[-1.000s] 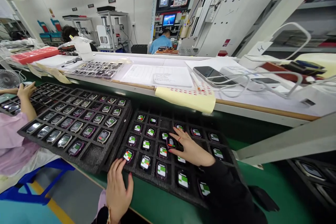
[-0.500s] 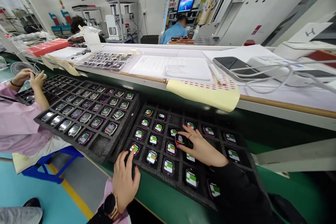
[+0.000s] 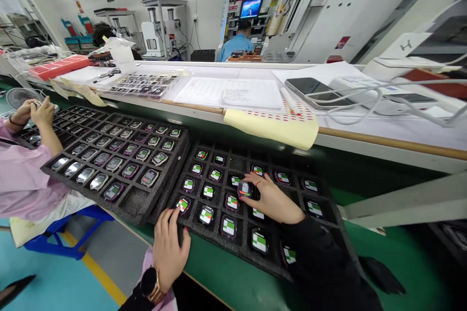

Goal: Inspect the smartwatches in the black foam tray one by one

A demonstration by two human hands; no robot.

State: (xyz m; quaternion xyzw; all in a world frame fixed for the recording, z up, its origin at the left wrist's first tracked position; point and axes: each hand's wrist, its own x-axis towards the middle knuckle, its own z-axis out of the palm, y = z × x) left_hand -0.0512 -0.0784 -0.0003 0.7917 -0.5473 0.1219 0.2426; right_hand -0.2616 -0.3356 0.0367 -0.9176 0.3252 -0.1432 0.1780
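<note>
In the head view my right hand point(image 3: 272, 197) pinches a smartwatch case point(image 3: 245, 188) without a strap between thumb and fingers, just above the black foam tray point(image 3: 239, 251). Its screen is lit and faces up. Around it, several watch cases with green-and-white screens lie in the tray's compartments. My left hand point(image 3: 170, 240) rests at the tray's near left edge, fingers stretched out. A fingertip there touches or nearly touches a watch case point(image 3: 183, 204) showing an orange patch. The right forearm hides part of the tray.
A second foam tray point(image 3: 134, 204) of watch cases stands to the left, beside a co-worker's hands point(image 3: 44, 112). Above the bench runs a shelf with papers point(image 3: 251, 93), a phone point(image 3: 317, 91), white cables and a yellow sheet point(image 3: 272, 129). Another person point(image 3: 237, 47) sits far back.
My right hand has lifted the watch case slightly and tilted it, so its screen shows more fully. My left hand stays at the tray edge. The whole view has shifted a little.
</note>
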